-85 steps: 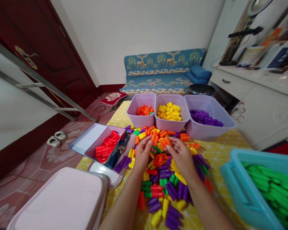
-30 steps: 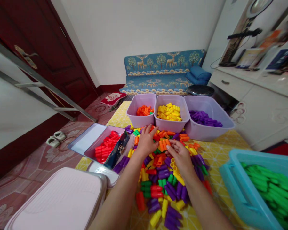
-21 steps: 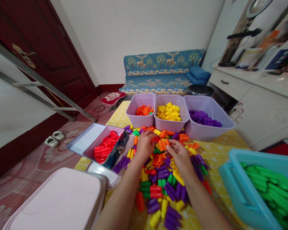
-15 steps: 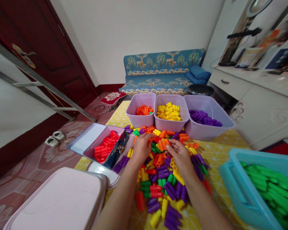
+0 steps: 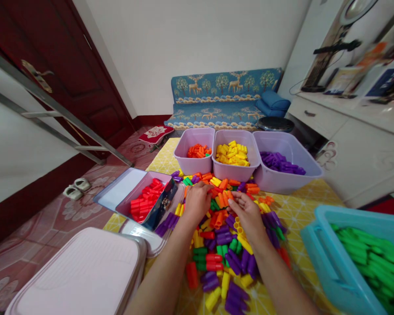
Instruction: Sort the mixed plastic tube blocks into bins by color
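While orange pieces (image 5: 223, 199) are pinched over the mixed pile (image 5: 223, 238) by the right hand (image 5: 248, 213), the pile's far side is touched by the left hand (image 5: 198, 200).
Its fingers are curled; whether anything is gripped cannot be told. Lilac tubs (image 5: 196, 166) are lined up beyond on the counter (image 5: 304, 205).

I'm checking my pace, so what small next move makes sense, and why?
Probably lift the orange plastic pieces in the right hand toward the left lilac bin, since that bin holds mostly orange pieces and stands just beyond the pile.
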A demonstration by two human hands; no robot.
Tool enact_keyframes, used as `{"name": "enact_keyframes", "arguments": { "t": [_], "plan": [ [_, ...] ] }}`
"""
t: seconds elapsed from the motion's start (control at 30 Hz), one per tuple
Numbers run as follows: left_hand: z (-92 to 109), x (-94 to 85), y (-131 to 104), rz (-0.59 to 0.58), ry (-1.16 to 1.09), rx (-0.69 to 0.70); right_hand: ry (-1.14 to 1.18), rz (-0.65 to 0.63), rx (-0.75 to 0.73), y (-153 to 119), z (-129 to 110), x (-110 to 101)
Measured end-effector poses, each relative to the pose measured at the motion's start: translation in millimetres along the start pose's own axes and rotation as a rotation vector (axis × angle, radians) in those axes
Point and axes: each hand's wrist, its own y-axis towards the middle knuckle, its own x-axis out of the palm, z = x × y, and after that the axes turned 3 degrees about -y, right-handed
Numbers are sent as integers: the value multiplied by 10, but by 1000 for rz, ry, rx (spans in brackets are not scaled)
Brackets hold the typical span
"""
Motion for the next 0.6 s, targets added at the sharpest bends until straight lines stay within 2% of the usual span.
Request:
{"name": "enact_keyframes", "arguments": {
  "t": [0.23,0.33,0.47,0.6],
  "plan": [
    [10,-7,14,-54,-17,74,9,5,7,1,-8,14],
    [-8,31,14,26,-137,45,11,0,10,-4,-3,6],
    [-56,4,111,253,-536,-59,3,-2,2,-5,-7,7],
    [-105,-166,439,391,-1027,-159,-2,4,1,-10,-14,14]
  ]
}}
